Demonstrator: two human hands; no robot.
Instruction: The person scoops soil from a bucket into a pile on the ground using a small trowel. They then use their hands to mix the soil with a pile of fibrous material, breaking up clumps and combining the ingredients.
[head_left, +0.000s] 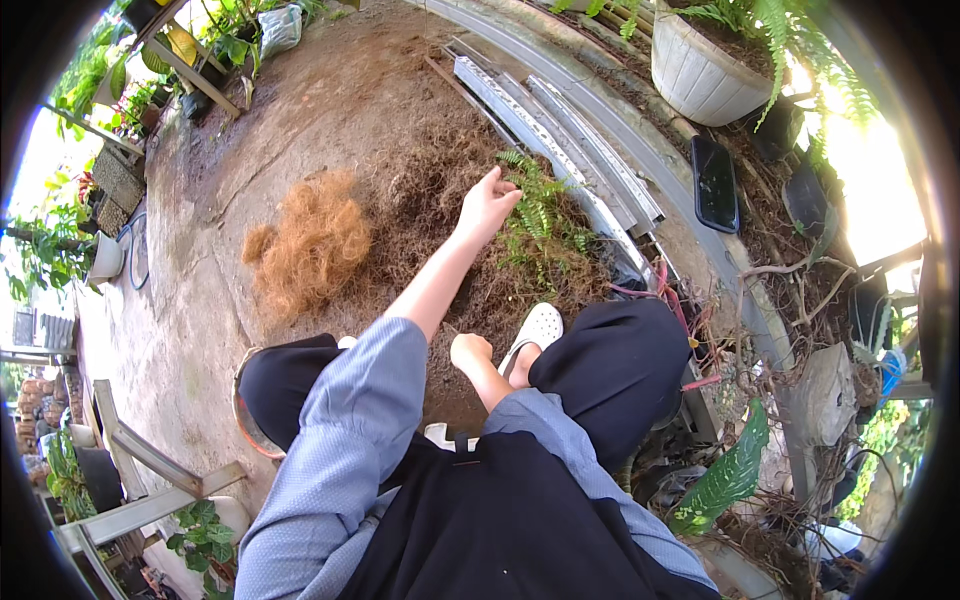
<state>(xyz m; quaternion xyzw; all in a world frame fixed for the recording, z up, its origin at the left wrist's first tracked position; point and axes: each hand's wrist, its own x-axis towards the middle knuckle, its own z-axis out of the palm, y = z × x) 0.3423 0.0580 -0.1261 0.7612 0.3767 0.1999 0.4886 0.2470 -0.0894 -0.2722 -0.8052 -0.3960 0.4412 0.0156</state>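
My left hand (489, 201) reaches forward over a heap of dark, rooty soil (409, 195). Its bent fingers are at the left edge of a green fern clump (541, 206); whether they pinch a frond I cannot tell. Dry roots hang about the base of the clump. My right hand (471, 352) is low between my knees, fingers curled, just left of a white clog (541, 328) on my foot. Something thin may stick out above this fist, too small to make out. Left of the soil heap rests a loose mound of orange-brown fibre (315, 244).
Metal channel bars (555, 142) lie along the right of the soil. Beyond them, a dark phone (715, 184) rests near the kerb, below a white fern pot (705, 71). Pink-red stems (664, 289) stand beside my right knee. A metal frame (150, 502) is at lower left.
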